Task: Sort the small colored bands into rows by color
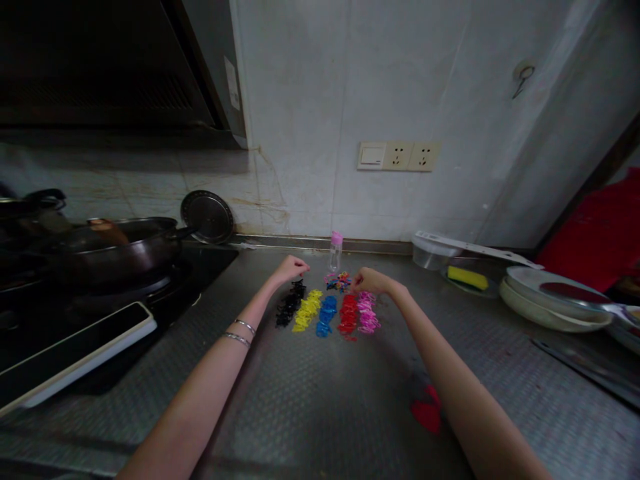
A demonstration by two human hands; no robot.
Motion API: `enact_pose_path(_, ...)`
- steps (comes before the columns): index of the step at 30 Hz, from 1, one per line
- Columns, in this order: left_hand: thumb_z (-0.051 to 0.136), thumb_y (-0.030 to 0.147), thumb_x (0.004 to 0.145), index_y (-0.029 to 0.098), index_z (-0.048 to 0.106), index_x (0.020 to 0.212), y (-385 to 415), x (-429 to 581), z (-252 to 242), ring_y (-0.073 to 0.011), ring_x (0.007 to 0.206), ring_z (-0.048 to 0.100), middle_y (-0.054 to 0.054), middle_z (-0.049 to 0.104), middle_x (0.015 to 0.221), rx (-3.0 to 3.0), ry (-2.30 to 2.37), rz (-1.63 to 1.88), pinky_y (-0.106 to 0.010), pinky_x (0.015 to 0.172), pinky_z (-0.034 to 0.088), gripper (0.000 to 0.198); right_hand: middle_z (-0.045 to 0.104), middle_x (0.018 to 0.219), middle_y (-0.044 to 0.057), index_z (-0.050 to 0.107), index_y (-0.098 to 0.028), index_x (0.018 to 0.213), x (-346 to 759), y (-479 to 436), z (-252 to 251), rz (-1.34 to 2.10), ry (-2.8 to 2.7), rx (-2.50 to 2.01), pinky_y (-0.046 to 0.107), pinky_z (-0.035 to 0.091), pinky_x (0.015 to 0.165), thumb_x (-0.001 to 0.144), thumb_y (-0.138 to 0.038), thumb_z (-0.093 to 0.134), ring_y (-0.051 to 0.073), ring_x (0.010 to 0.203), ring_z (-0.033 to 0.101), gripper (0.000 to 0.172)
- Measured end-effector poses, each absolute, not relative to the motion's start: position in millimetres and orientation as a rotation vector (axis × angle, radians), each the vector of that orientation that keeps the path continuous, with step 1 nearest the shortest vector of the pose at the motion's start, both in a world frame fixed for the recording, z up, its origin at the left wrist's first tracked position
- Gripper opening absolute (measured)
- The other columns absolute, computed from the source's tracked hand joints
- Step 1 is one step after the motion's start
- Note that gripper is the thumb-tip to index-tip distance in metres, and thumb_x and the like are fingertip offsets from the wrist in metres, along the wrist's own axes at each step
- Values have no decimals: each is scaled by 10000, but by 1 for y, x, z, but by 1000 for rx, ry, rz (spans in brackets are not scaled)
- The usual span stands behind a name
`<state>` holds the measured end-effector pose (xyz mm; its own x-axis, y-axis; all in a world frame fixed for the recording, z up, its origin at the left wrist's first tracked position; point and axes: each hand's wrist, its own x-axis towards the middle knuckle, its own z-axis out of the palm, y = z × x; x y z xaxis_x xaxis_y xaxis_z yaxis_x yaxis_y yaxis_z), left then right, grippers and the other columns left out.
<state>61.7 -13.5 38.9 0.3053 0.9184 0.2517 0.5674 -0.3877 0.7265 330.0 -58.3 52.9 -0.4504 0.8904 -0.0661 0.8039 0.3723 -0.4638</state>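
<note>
Small rubber bands lie sorted in rows on the metal counter (320, 400): black (291, 303), yellow (307, 310), blue (327, 315), red (348, 315) and pink (368, 312). Behind them sits a small mixed pile (339, 281) of coloured bands. My left hand (290, 268) hovers over the far end of the black row with its fingers pinched together. My right hand (369, 280) is closed at the right edge of the mixed pile, just above the pink row. What either hand pinches is too small to make out. A small clear bottle with a pink cap (336, 250) stands behind the pile.
A dark wok (120, 250) sits on the stove at the left, with a round lid (207, 217) leaning on the wall. At the right are a clear container (431, 252), a yellow sponge (467, 277) and stacked plates (550, 300). Wall sockets (399, 155) are above.
</note>
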Motion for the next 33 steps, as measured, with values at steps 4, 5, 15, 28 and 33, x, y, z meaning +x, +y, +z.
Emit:
enact_pose_path(4, 525, 283, 647, 80, 695, 735, -19, 68, 40, -97, 498, 457, -25, 591, 539, 2077, 1306, 849, -202, 490, 332, 279, 611, 557, -5, 699, -131, 682, 336, -57, 53, 756, -2444, -1534, 175, 349, 489, 590, -174, 544, 94, 515, 494, 185)
enact_pose_path(5, 525, 269, 644, 78, 696, 744, -22, 71, 41, -100, 506, 466, -30, 602, 556, 2083, 1303, 833, -203, 496, 341, 276, 616, 564, -4, 701, -133, 686, 336, -57, 54, 751, -2436, -1541, 174, 350, 487, 586, -170, 543, 96, 517, 500, 191)
enact_pose_path(15, 556, 267, 652, 135, 708, 826, -40, 114, 32, -133, 591, 533, -41, 656, 673, 2379, 1259, 564, -215, 557, 378, 266, 671, 680, 39, 710, -112, 758, 340, -57, 61, 563, -2355, -1608, 177, 387, 527, 620, -153, 531, 131, 611, 573, 230)
enact_pose_path(28, 607, 263, 625, 210, 695, 703, -48, 128, 40, -188, 697, 584, -66, 660, 755, 2438, 1610, 408, -256, 620, 402, 129, 668, 688, 34, 705, -123, 761, 340, -59, 64, 496, -2325, -1587, 169, 385, 540, 650, -139, 535, 129, 640, 575, 204)
enact_pose_path(33, 605, 212, 603, 196, 697, 668, -48, 126, 40, -163, 647, 575, -46, 660, 698, 2392, 1527, 434, -238, 595, 395, 114, 661, 675, 34, 704, -121, 758, 340, -59, 64, 493, -2321, -1579, 171, 375, 525, 650, -138, 527, 125, 619, 566, 208)
